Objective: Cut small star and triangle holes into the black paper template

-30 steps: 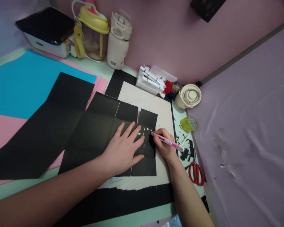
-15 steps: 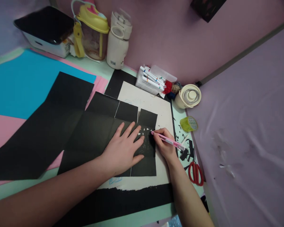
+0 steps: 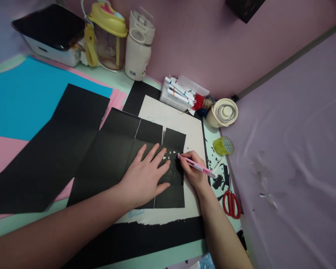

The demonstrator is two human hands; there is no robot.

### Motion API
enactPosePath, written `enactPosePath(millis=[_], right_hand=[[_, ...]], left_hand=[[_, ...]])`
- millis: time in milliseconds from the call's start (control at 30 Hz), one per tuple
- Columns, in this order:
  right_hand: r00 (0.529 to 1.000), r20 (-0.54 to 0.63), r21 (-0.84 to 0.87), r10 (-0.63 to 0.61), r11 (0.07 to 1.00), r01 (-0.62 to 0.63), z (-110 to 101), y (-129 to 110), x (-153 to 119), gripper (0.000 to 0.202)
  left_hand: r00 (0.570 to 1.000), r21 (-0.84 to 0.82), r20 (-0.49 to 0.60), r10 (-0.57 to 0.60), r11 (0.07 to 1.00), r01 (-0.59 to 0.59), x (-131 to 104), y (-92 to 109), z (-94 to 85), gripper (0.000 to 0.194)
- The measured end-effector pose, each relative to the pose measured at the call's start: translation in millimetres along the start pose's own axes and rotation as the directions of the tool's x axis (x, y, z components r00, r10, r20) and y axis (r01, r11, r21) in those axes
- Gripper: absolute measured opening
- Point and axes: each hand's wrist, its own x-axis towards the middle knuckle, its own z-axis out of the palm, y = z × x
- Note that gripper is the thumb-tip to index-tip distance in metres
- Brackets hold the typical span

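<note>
A large black card sheet (image 3: 100, 153) with creases and slits lies across the table, its right part over a pale board (image 3: 194, 201). Small triangular holes show near its right end, beside faint drawn marks. My left hand (image 3: 145, 179) lies flat on the card with its fingers spread, just left of the holes. In my right hand (image 3: 194, 170) is a pink pen-like cutter (image 3: 200, 167), pinched near its tip. That tip rests at the card's right edge, by the row of holes.
Red scissors (image 3: 231, 204) and black scraps (image 3: 218, 182) lie right of the board. Behind stand a marker box (image 3: 177, 95), a round cream container (image 3: 224, 113), green tape (image 3: 223, 145), a white bottle (image 3: 138, 48) and a yellow-lidded jug (image 3: 108, 37). Blue paper (image 3: 39, 101) lies at left.
The cutter's tip and my right hand have shifted very slightly up and left. My left hand stays flat on the card. The whole view has moved a little.
</note>
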Motion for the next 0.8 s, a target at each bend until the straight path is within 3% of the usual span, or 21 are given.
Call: enactPosePath(millis=[800], right_hand=[[1.0, -0.014, 0.065, 0.011, 0.998, -0.01, -0.9, 3.1, 0.0, 0.011]], left_hand=[[1.0, 0.007, -0.002, 0.007, 1.0, -0.007, -0.9, -1.1, 2.3, 0.058]])
